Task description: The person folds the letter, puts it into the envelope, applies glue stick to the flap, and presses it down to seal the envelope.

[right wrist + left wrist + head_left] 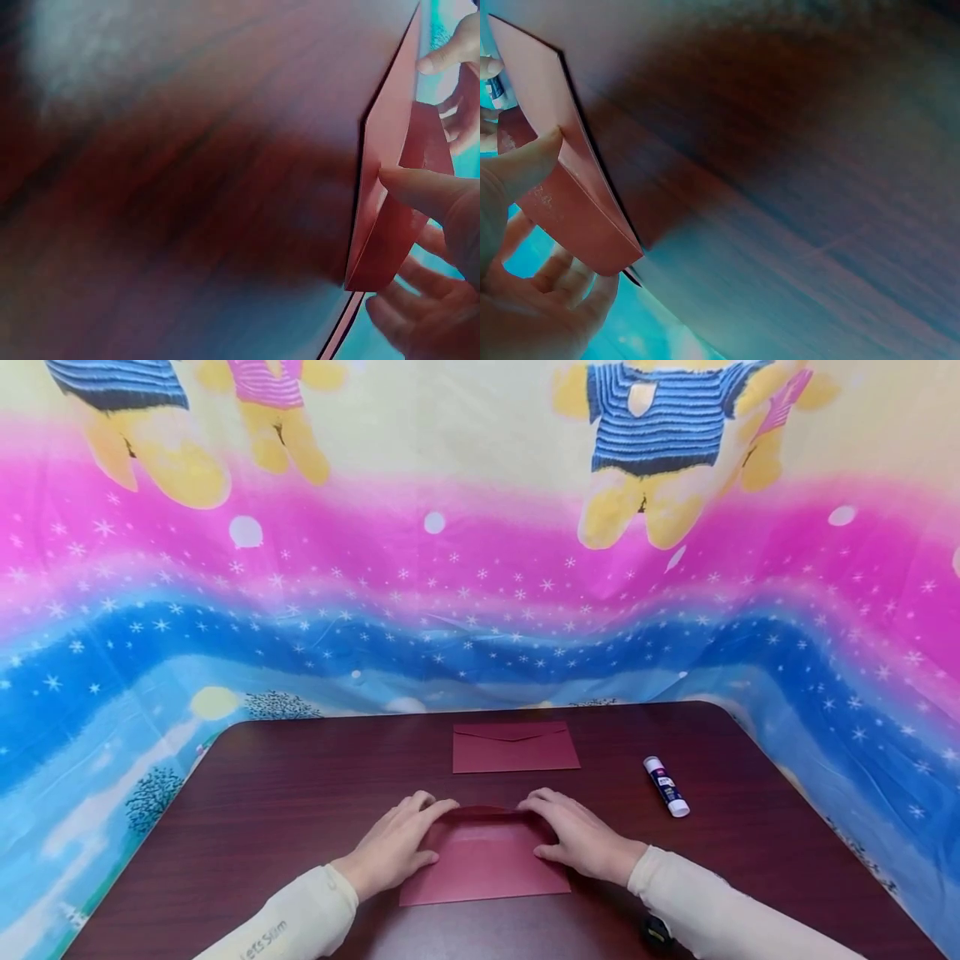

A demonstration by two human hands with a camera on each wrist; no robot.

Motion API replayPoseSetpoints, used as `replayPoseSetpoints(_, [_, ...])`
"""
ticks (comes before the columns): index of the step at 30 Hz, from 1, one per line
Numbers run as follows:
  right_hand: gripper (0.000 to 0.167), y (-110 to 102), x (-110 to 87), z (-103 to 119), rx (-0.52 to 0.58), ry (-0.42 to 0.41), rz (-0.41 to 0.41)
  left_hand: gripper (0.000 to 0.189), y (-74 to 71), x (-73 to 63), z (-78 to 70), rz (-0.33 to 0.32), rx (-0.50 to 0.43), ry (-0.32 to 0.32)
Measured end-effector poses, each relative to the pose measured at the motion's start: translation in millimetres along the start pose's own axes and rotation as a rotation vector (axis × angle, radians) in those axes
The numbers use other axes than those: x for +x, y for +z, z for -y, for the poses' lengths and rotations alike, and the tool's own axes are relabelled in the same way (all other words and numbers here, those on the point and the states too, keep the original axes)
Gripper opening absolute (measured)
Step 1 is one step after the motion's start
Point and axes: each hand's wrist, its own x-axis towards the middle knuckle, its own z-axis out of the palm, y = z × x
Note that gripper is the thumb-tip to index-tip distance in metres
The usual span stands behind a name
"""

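A dark red envelope lies near the front of the table, its flap raised at the far side. My left hand holds the left part of the envelope, thumb on the body and fingers behind the flap. On the right part, my right hand has the same hold, as the right wrist view shows with its thumb on the body. The flap stands up between the thumbs and fingers of both hands. Some fingertips are hidden behind it in the head view.
Another red envelope, flap folded down, lies near the table's back edge. To the right is a capped glue stick. The dark wooden table meets a colourful printed cloth behind and at both sides.
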Motion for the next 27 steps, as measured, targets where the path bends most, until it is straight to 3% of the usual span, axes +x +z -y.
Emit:
replayPoseSetpoints(6, [0.055, 2.8, -1.0, 3.7, -0.035, -0.086, 0.050, 0.054, 1.3, -2.3, -4.9, 0.005, 0.082, 0.076])
replayPoseSetpoints(11, [0.051, 5.0, -1.5, 9.2, -0.139, -0.144, 0.073, 0.045, 2.9, -3.0, -10.4, 0.034, 0.141, 0.113])
replayPoseSetpoints(20, [0.039, 12.5, -3.3, 18.0, -0.297, -0.183, 0.076, 0.038, 6.2, -2.0, -16.7, 0.086, 0.205, 0.115])
replayPoseSetpoints(27, [0.037, 14.1, -5.8, 22.0, -0.391, -0.223, 0.058, 0.032, 7.0, -0.4, -24.4, 0.025, 0.227, 0.118])
